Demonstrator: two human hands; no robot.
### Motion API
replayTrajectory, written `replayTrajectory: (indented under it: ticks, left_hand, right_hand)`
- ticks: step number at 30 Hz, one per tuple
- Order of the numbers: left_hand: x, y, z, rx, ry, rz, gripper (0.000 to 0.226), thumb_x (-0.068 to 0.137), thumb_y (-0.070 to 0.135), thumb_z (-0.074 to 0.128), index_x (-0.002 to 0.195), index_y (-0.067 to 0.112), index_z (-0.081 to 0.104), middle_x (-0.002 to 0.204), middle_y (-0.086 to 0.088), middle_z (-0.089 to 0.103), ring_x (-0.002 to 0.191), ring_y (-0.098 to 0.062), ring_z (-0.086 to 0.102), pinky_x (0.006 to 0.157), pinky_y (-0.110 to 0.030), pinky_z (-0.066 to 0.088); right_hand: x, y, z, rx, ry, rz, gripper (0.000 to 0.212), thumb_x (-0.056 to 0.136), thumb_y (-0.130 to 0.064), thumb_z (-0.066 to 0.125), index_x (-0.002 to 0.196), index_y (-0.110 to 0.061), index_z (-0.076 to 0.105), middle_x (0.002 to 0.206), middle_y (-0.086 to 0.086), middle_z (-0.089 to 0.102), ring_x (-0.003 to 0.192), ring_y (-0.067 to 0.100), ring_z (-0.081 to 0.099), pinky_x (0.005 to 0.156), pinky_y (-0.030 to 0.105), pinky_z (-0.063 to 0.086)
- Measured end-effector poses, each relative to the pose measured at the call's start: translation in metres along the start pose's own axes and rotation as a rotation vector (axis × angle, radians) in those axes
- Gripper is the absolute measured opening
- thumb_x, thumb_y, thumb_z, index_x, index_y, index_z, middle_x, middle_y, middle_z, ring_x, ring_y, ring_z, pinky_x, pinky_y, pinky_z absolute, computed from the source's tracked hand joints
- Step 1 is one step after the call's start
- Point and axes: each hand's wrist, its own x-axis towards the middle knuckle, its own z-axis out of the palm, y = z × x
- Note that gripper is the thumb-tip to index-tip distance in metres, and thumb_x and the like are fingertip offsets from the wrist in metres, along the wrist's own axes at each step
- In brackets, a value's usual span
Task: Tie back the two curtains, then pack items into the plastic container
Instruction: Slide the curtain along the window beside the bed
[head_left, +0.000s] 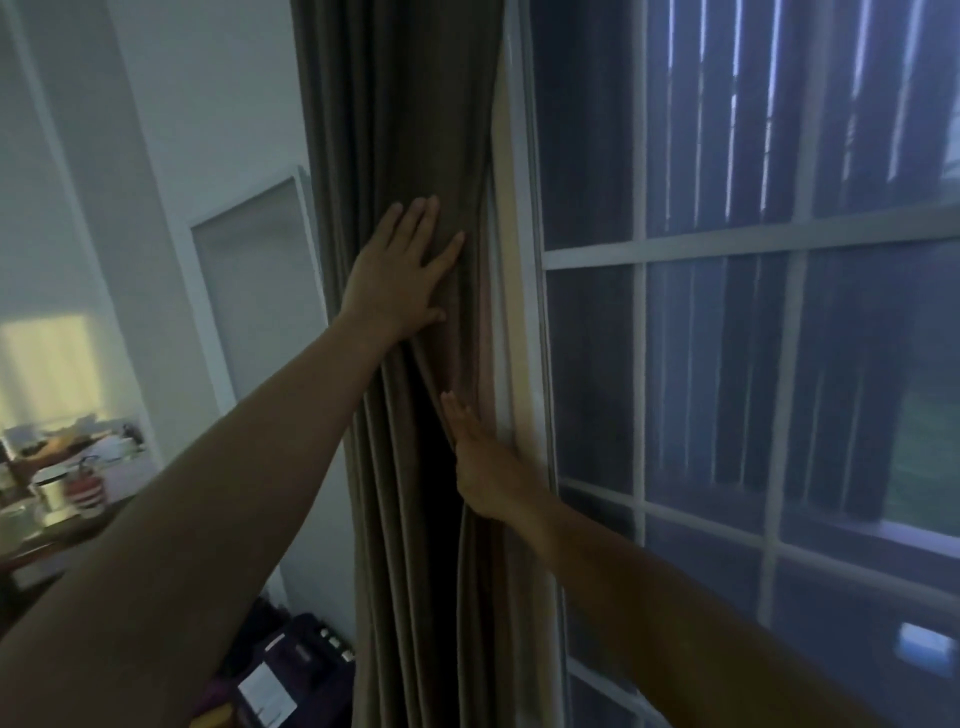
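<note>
A brown-grey curtain (400, 130) hangs bunched in vertical folds at the left side of the window. My left hand (400, 270) lies flat on the folds with its fingers spread, pressing the fabric. Lower down, my right hand (480, 462) is flat with fingers straight, slid edge-on against the curtain's right edge beside the white window frame (524, 312). Neither hand grips anything. No tie-back and no plastic container can be seen.
A large paned window (727, 244) fills the right half. A cluttered table (62, 483) with cups and jars stands at the left. A dark case (296, 670) lies on the floor below the curtain. A white wall panel (254, 291) sits behind the curtain's left edge.
</note>
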Motion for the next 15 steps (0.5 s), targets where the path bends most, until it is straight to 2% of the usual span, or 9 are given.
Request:
replayTrajectory:
  ticks: [3,6,8,10,13,15]
  left_hand:
    - [-0.005,0.016,-0.023,-0.196,0.069,0.001,0.077,0.093,0.048,0.046,0.153,0.020,0.006,0.158,-0.022,0.001,0.147,-0.031,0.005,0.119,-0.043,0.000]
    - [-0.008,0.030,-0.050,-0.451,0.117,-0.062,0.074,0.094,0.023,0.046,0.153,0.014,0.002,0.159,-0.018,0.010,0.147,-0.030,0.013,0.120,-0.041,0.010]
    - [-0.008,0.038,-0.072,-0.620,0.170,-0.124,0.076,0.090,0.008,0.044,0.152,0.011,0.000,0.159,-0.017,0.009,0.147,-0.028,0.009,0.119,-0.040,0.017]
    - [-0.007,0.045,-0.096,-0.725,0.218,-0.162,0.076,0.090,0.007,0.043,0.152,0.009,0.000,0.160,-0.015,0.005,0.148,-0.027,0.004,0.119,-0.037,0.015]
    - [-0.004,0.059,-0.132,-0.726,0.286,-0.134,0.072,0.093,0.014,0.045,0.151,0.005,0.003,0.159,-0.018,0.003,0.148,-0.031,0.001,0.119,-0.035,0.007]
    - [0.000,0.068,-0.152,-0.707,0.328,-0.115,0.071,0.094,0.018,0.045,0.151,0.004,0.005,0.159,-0.020,0.003,0.147,-0.033,0.002,0.120,-0.038,0.007]
  right_hand:
    - [-0.019,0.003,-0.017,-0.011,-0.114,0.004,0.086,0.094,0.005,0.041,0.150,-0.022,-0.019,0.159,-0.007,-0.017,0.148,0.011,-0.003,0.115,0.021,0.010]
    - [-0.043,0.007,-0.037,-0.030,-0.181,-0.018,0.086,0.099,-0.029,0.051,0.152,-0.017,-0.016,0.161,0.000,-0.013,0.149,0.016,-0.002,0.122,0.034,0.008]
    - [-0.066,0.006,-0.056,-0.073,-0.203,-0.052,0.088,0.096,-0.048,0.049,0.154,-0.015,-0.008,0.162,0.002,-0.008,0.149,0.016,-0.001,0.122,0.037,0.009]
    - [-0.089,0.002,-0.076,-0.139,-0.136,-0.099,0.081,0.097,-0.051,0.046,0.155,-0.015,0.002,0.162,0.003,0.000,0.149,0.016,0.003,0.122,0.037,0.012]
    - [-0.122,0.000,-0.117,-0.315,0.080,-0.133,0.065,0.099,-0.045,0.042,0.152,-0.013,0.022,0.161,0.008,0.016,0.148,0.021,0.014,0.120,0.036,0.011]
    - [-0.144,0.005,-0.146,-0.469,0.226,-0.182,0.056,0.100,-0.042,0.038,0.146,-0.010,0.039,0.154,0.012,0.034,0.144,0.027,0.029,0.117,0.040,0.019]
